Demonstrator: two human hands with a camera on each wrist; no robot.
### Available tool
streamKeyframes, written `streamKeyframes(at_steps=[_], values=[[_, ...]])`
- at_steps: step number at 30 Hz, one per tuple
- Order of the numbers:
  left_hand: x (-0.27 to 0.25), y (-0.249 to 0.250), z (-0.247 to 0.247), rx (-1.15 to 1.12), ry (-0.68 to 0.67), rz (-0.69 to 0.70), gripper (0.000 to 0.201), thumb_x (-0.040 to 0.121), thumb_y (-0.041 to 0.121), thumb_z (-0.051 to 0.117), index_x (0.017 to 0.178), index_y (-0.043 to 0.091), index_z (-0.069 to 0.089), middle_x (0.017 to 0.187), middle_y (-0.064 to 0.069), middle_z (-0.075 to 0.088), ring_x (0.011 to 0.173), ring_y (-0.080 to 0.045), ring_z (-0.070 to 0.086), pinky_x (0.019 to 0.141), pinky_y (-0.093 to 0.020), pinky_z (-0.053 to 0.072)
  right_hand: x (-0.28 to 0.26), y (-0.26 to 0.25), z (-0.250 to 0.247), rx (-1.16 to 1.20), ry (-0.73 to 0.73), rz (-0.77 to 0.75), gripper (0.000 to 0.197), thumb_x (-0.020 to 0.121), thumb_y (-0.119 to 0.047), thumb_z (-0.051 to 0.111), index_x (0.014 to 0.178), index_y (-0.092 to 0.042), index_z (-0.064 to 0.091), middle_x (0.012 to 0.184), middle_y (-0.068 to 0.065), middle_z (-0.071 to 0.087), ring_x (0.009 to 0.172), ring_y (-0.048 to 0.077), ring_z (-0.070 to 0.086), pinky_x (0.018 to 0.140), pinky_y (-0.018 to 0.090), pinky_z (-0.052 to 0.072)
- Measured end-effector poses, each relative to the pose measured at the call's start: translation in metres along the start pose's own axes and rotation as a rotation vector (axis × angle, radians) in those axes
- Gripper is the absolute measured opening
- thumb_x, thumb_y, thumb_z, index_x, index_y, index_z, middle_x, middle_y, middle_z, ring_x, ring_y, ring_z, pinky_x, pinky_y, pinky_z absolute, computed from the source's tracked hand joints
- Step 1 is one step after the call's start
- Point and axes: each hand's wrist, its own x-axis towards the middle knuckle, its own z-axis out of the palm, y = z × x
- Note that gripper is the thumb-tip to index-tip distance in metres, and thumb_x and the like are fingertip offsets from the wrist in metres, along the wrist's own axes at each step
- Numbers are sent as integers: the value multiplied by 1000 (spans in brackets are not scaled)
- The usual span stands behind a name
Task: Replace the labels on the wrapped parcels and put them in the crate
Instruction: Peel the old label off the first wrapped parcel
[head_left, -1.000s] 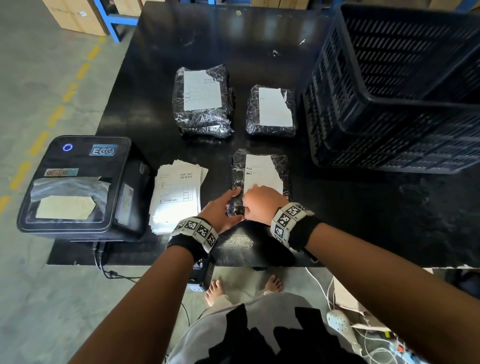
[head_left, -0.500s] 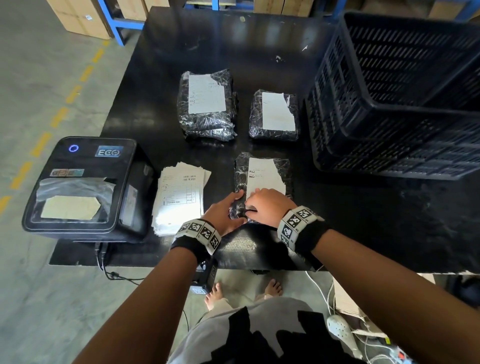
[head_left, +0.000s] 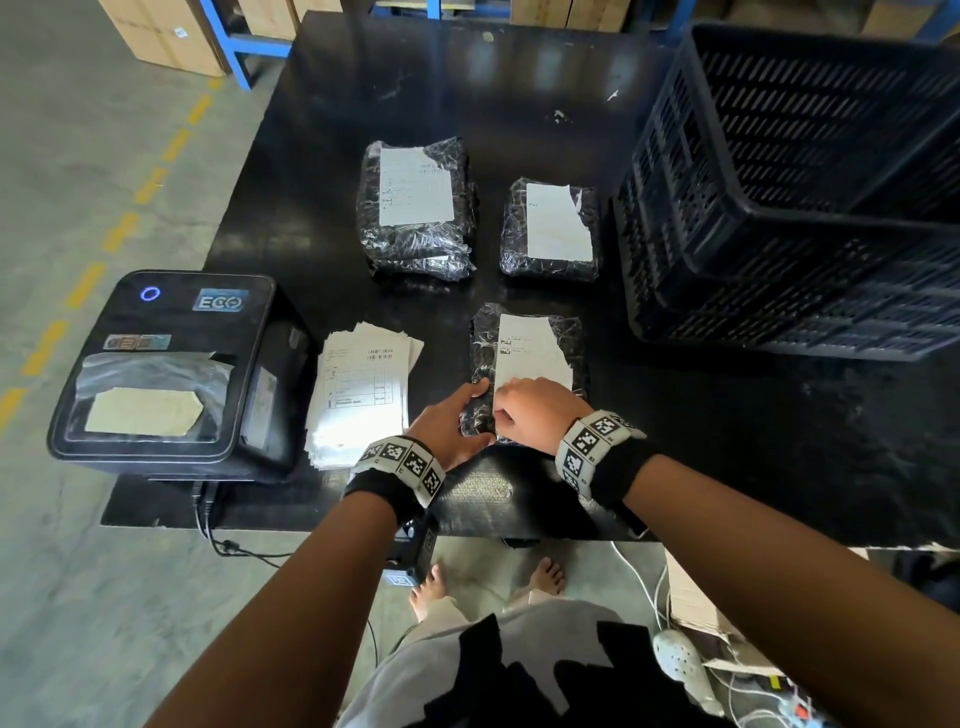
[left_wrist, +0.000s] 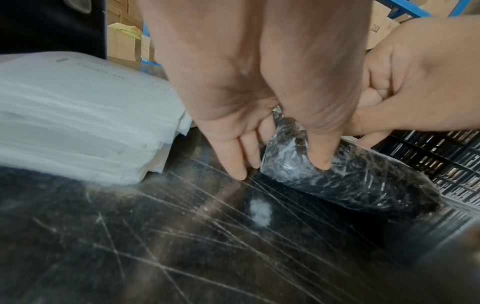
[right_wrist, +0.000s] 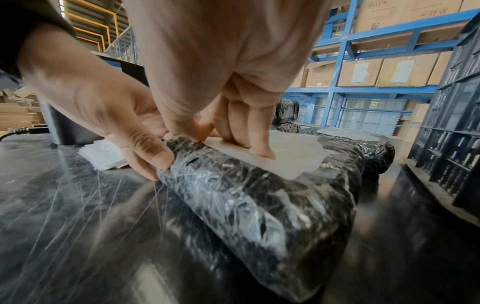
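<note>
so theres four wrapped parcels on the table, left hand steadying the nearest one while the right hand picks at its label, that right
Not quite: there are three wrapped parcels, not four. The head view shows the nearest parcel and two farther ones on the table. The rest holds: the left hand grips its near end while the right hand works at its label.

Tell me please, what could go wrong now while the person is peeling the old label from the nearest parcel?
1. The right hand pinches only the near corner of the old label; its far edge already looks ragged, so it may tear and leave paper on the nearest parcel.
2. The left hand holds just one end of the parcel, on crinkled film; the parcel might slip or lift as the label is pulled.
</note>
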Motion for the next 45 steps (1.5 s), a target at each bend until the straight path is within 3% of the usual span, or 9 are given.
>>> streamKeyframes(at_steps=[6,13,17,21,26,29,34,36,45], values=[[0,1,0,19,9,7,76,84,28,70,145,36,26,142,-2,48,100,-24,65,82,-20,41,-9,1,3,45,68,27,26,101,-18,37,105,-3,59,81,4,49,67,20,48,62,28,33],[1,-2,1,-8,9,23,76,83,28,71,145,36,27,139,0,52,105,-26,64,87,-22,41,-21,8,11,268,138,39,38,97,-35,53,128,-12,51,113,8,64,99,28,63,71,29,39],[2,-4,2,-18,7,12,77,82,29,72,143,39,27,137,0,53,97,-22,65,86,-23,43,-16,9,27,210,220,102,39,95,-37,56,128,-17,55,153,3,36,136,21,40,103,39,39],[2,-3,2,-9,8,11,76,82,28,71,144,38,27,136,-1,54,89,-17,62,84,-22,43,-9,10,35,229,170,141,28,98,-35,52,116,-17,64,158,6,26,149,20,16,115,62,17],[2,-2,2,5,11,3,75,83,29,71,143,38,27,137,0,53,98,-25,66,83,-21,42,-7,6,27,259,108,146,17,100,-19,48,108,-9,60,158,16,24,150,28,11,114,65,17],[1,0,2,9,16,0,74,84,28,70,143,38,27,138,1,52,91,-22,66,82,-21,42,-7,2,29,170,110,149,26,102,-18,39,119,-3,53,152,18,31,144,30,27,111,61,27],[1,0,3,25,26,1,73,84,30,69,143,39,27,136,0,54,96,-18,65,83,-20,40,-10,10,24,253,318,143,25,103,-21,38,112,-4,52,108,10,58,84,32,64,77,40,48],[1,-1,3,31,23,-2,72,84,32,69,142,42,26,136,-1,54,94,-19,66,82,-21,42,-9,17,20,256,295,151,26,103,-23,36,112,-5,53,105,10,64,87,33,65,70,34,45],[-1,3,2,25,15,-25,71,85,29,69,142,40,28,139,-1,51,100,-24,65,83,-22,41,-12,32,15,495,224,216,34,97,-41,49,122,-18,55,124,1,64,109,21,60,90,36,48]])
